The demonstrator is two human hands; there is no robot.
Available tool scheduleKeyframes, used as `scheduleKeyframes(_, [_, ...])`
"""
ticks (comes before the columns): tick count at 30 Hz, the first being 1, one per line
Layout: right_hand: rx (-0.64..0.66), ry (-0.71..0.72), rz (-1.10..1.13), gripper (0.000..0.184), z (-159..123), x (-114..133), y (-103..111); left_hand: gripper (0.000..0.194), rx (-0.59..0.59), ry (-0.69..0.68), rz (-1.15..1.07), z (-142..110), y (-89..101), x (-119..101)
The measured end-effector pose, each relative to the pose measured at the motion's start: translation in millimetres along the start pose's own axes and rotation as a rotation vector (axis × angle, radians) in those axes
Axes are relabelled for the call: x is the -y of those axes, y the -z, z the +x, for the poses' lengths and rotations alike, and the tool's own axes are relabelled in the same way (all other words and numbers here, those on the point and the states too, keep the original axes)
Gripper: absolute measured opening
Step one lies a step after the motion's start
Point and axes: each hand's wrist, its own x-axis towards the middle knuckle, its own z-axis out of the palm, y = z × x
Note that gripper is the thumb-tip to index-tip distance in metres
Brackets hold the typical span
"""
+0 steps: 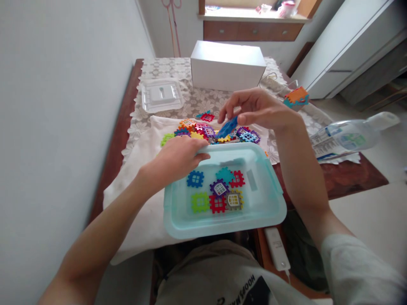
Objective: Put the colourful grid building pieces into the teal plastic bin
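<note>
A pale teal plastic bin (267, 203) sits at the near table edge with several coloured waffle tiles (219, 192) lying in it. My left hand (178, 159) grips the bin's far-left rim, fingers curled over it. My right hand (254, 108) hovers above the bin's far edge and pinches a blue tile (227, 127) between thumb and fingers. Behind the bin lies a heap of more coloured tiles (203, 131) on a white cloth (143, 152).
A clear lid (161, 95) and a white box (227, 65) stand farther back on the lace tablecloth. An assembled tile cube (296, 97) sits at the right, with a plastic bottle (349, 135) lying beyond it. A wall runs along the left. A white remote (277, 248) lies below the bin.
</note>
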Motion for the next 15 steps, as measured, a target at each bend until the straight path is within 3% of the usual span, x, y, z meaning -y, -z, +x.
scheduleKeyframes(2, [0.113, -0.001, -0.036, 0.049, 0, 4, -3, 0.02, -0.004, 0.004, -0.004, 0, 0.0, 0])
scheduleKeyframes(4, [0.051, 0.012, -0.093, 0.051, 5, -5, -5, 0.019, -0.006, 0.011, 0.004, 0, 0.1, -1])
scheduleKeyframes(6, [-0.1, 0.015, -0.176, 0.05, 14, -27, -5, 0.02, -0.003, 0.012, 0.019, 0, 0.2, -1])
scheduleKeyframes(8, [-0.15, -0.048, -0.325, 0.045, 22, -56, -1, 0.022, 0.008, 0.006, 0.029, 0, 0.2, 0])
scheduleKeyframes(10, [-0.136, -0.108, -0.535, 0.047, 27, -86, 3, 0.023, 0.015, -0.001, 0.031, 1, 0.0, 0])
scheduleKeyframes(12, [-0.091, -0.159, -0.69, 0.063, 29, -109, 5, 0.023, 0.012, -0.005, 0.032, 1, -0.3, 1])
scheduleKeyframes(15, [-0.037, -0.197, -0.78, 0.069, 30, -127, 5, 0.021, 0.002, -0.005, 0.033, 1, -0.4, 1])
